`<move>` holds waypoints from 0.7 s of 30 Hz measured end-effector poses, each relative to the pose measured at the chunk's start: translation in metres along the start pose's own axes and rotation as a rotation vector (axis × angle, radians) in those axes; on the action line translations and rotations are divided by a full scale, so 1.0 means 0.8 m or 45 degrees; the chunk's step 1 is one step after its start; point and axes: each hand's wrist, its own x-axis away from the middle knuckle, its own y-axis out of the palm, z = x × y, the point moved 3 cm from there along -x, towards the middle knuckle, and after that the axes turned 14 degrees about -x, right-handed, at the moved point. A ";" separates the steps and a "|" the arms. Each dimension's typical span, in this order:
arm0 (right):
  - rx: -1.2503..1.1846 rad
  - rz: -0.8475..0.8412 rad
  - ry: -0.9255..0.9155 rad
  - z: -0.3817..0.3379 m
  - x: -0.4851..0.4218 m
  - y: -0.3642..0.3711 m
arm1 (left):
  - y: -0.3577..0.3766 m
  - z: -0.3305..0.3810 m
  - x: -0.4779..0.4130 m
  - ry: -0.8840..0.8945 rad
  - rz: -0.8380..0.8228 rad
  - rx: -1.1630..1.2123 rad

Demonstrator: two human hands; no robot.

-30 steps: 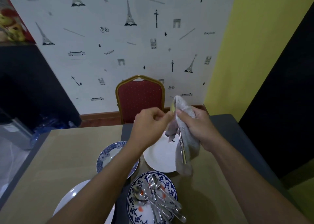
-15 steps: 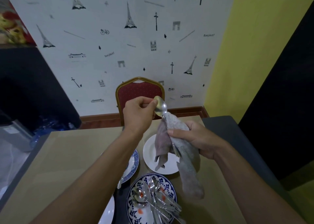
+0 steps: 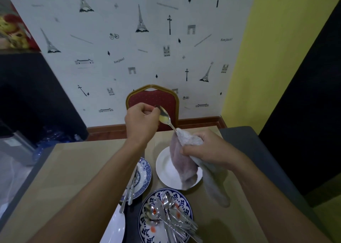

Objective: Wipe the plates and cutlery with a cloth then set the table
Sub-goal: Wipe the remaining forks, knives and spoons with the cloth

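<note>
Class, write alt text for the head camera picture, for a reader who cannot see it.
The left hand pinches a spoon by its bowl while the right hand grips a cloth wrapped round its handle, above a table. Below lie a white plate and a patterned plate heaped with cutlery; a red chair stands behind.

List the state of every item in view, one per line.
Spoon, lifted, bowl tip pinched by the left hand, handle wrapped in the cloth.
Cloth, gripped by the right hand, hanging over the white plate.
White plate, flat on the table.
Patterned plate, piled with cutlery.
Blue-rimmed plate, two utensils lying over its rim.
</note>
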 end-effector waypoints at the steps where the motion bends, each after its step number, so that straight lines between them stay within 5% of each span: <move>1: 0.038 0.021 -0.012 0.000 0.002 -0.001 | -0.001 -0.002 -0.001 -0.041 -0.053 0.012; 8: -0.269 -0.097 0.062 0.000 0.009 -0.010 | 0.003 -0.001 0.002 -0.428 -0.838 0.728; 21: -0.572 0.162 -0.244 -0.015 -0.016 -0.003 | 0.026 0.012 0.029 -0.037 -0.721 0.497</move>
